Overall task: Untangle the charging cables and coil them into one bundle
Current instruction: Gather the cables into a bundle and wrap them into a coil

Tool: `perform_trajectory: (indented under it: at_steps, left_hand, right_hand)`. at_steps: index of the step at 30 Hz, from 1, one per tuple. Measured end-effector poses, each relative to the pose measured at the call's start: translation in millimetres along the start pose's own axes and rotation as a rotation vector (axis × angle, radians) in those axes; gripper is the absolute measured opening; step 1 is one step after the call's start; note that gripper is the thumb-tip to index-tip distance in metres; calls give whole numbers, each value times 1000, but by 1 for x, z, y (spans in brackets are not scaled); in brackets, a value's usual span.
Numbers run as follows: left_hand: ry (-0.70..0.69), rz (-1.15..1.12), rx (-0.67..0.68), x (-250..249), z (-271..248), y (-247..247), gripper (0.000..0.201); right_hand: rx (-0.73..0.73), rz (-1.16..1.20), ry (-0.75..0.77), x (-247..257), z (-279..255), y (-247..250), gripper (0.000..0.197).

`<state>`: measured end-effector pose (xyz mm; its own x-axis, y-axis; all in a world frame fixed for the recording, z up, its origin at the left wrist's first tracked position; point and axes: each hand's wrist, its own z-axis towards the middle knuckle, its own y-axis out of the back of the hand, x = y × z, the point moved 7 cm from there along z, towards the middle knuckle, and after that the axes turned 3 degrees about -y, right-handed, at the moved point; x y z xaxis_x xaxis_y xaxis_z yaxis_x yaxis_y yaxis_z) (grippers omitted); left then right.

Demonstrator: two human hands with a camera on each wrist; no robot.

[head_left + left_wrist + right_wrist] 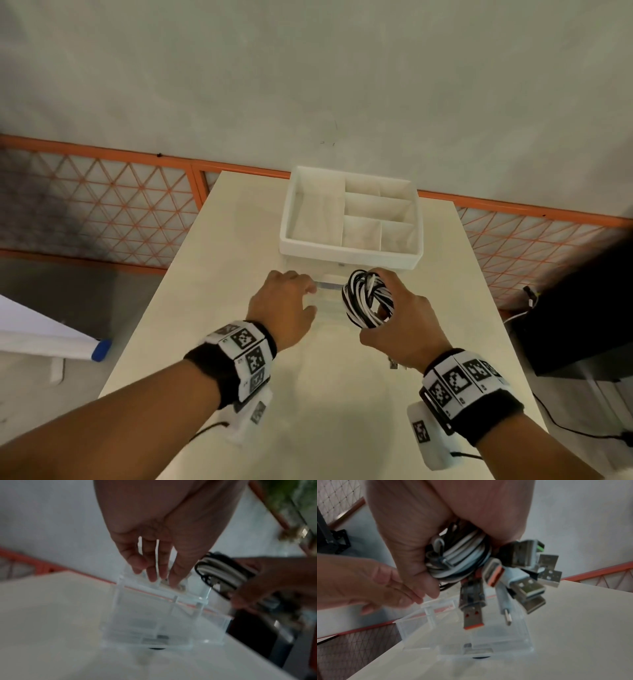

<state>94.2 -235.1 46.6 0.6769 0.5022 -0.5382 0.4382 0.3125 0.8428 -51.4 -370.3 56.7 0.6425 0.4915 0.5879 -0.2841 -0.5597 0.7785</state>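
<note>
My right hand (378, 306) grips a coiled bundle of black and white charging cables (359, 294) just above the table. In the right wrist view the cable coil (458, 559) sits in my curled fingers, and several USB plugs (527, 586) hang loose below it. Under the bundle stands a small clear plastic box (329, 298) (471, 635). My left hand (310, 298) reaches to the box from the left. Its straight fingertips (154, 577) touch the top rim of the clear box (154, 616).
A white organizer tray (349, 255) with several compartments, nothing in them, stands just behind the hands. The cream table (239, 359) is narrow, with edges close on both sides. An orange mesh fence (102, 192) runs behind. A black unit (582, 325) with wires stands at the right.
</note>
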Motion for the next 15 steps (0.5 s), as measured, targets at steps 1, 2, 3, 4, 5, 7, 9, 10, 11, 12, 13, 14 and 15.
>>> perform_trajectory:
  at_steps: [1,2,3,4,5,7,9,10,11,12,13,14,15]
  left_hand:
    - [-22,132,75,4,1,-7,44]
    - [-25,211,160,10,-1,-16,51]
    - [-20,256,226,15,-4,-24,51]
    - [-26,279,246,18,-7,-29,47]
    - [-39,290,234,21,-9,-32,43]
    - [-41,278,189,25,-13,-33,39]
    - [-49,258,191,30,-17,-33,41]
    - [-64,250,202,31,-21,-32,42]
    - [-85,240,219,31,-25,-31,42]
    - [-110,222,242,30,-29,-31,40]
    - [-133,196,268,29,-33,-31,39]
    - [-149,166,287,27,-38,-31,37]
    - [-163,143,291,24,-42,-29,36]
  right_hand:
    - [3,-8,16,5,1,-1,88]
    - [8,-13,31,10,2,-2,88]
    - [17,-14,41,14,3,-4,89]
    - [29,-17,48,18,3,-6,89]
    - [40,-27,55,22,3,-7,91]
    - [51,-64,68,27,4,-8,94]
    - [54,-62,63,29,7,-7,91]
    - [58,-60,61,29,9,-6,89]
    - [62,-68,67,30,11,-5,88]
    - [69,-90,76,31,13,-4,88]
    - [79,-118,90,33,14,-4,88]
    - [85,-155,105,36,16,-4,89]
    - [88,-192,119,39,19,-5,90]
